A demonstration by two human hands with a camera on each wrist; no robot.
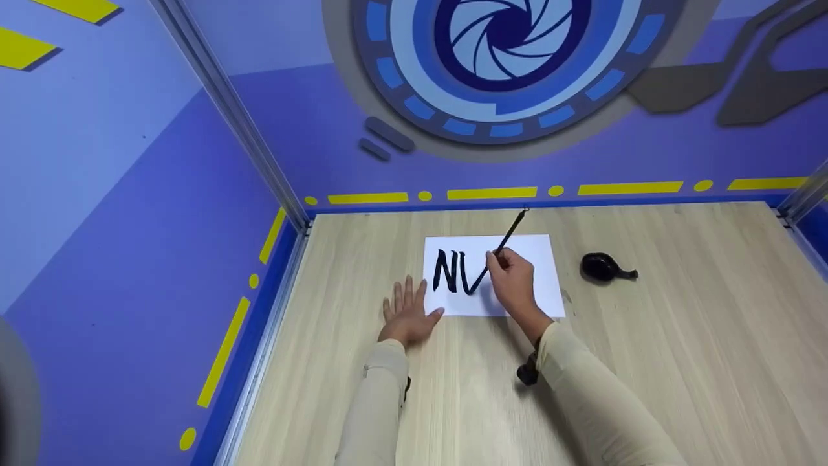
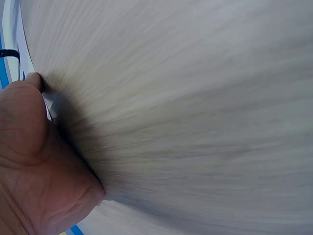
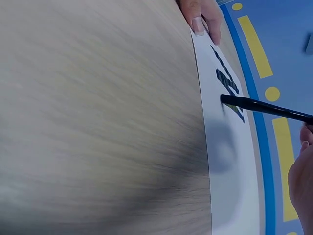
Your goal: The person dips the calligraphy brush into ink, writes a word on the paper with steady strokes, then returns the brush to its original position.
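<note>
A white sheet of paper (image 1: 546, 285) lies on the wooden table, with a bold black N and a second stroke beside it. My right hand (image 1: 514, 278) pinches a black writing brush (image 1: 512, 229), held slanted with its loop end up and its tip at the bottom of the second stroke. In the right wrist view, the dark tip of the brush (image 3: 274, 108) is at the painted marks. Spread fingers show on my left hand (image 1: 412, 319), which rests flat at the paper's lower left corner, thumb over the edge. Its palm side (image 2: 44, 171) fills the left wrist view's lower left.
A glossy black rounded vessel with a short narrow handle or spout (image 1: 600, 267) sits right of the paper. Blue panel walls (image 1: 284, 142) with yellow marks bound the table (image 1: 698, 336) at the back and left. A metal corner post (image 1: 239, 123) stands at back left.
</note>
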